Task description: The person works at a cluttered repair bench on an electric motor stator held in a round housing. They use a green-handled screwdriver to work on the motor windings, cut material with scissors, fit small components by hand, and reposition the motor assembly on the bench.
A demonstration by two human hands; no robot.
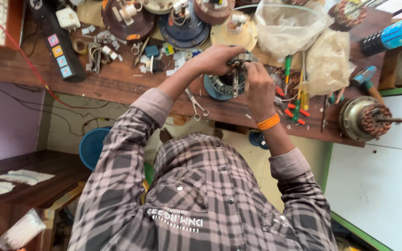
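Blue-rimmed, the round fan motor (222, 86) was set on the wooden desk (117, 83), directly beneath the fingers of both hands. The fingers of the left hand (217, 59) were curled over the motor's top from the far side, and the fingers of the right hand (259, 86) were closed on a small metal part (240, 58) above it. Pliers (196, 104) were left just short of the fingers, and screwdrivers (296, 100) just beyond the right hand's fingers.
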